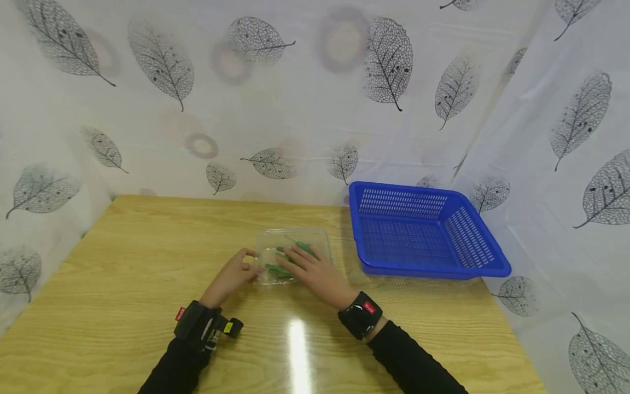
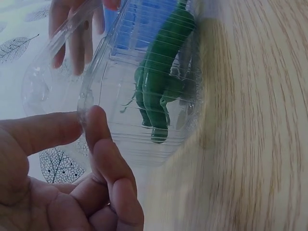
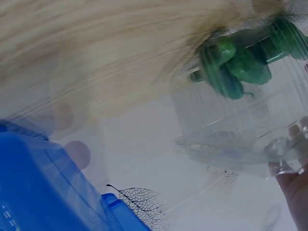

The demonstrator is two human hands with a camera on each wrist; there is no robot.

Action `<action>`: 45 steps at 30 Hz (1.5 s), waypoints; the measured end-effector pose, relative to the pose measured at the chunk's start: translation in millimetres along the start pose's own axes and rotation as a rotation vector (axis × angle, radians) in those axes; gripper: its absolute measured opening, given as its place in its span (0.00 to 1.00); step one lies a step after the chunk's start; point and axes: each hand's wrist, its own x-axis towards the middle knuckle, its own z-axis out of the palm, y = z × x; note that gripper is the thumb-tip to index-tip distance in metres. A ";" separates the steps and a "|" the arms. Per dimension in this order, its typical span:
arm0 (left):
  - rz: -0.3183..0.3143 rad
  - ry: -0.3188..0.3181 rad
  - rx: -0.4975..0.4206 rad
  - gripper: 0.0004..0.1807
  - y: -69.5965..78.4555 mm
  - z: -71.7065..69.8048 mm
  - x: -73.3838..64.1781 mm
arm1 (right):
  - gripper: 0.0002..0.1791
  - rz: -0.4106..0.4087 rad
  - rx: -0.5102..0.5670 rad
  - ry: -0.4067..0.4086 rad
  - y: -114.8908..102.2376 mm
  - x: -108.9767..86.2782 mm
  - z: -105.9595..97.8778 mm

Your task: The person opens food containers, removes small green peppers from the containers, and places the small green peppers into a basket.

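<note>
A clear plastic box (image 1: 317, 234) with a lid (image 2: 36, 89) lies near the middle of the table. Several green chili peppers (image 2: 161, 67) are inside, visible through its ribbed walls. At the box's left edge, my left hand (image 1: 236, 276) pinches the rim between thumb and index finger. From the right, my right hand (image 1: 317, 272) reaches over the top of the box with fingers extended, overlapping the peppers in the head view. The right wrist view shows the peppers (image 3: 240, 62) through the side of the box.
A blue perforated plastic basket (image 1: 361, 254) stands to the right of the box, toward the back edge of the wooden table (image 1: 147, 246). A white curtain (image 1: 305, 109) with leaf prints hangs behind and along the sides.
</note>
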 end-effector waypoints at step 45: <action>-0.014 -0.056 -0.033 0.25 -2.1 -10.2 -8.4 | 0.33 -0.048 -0.104 0.094 16.9 -30.2 -1.4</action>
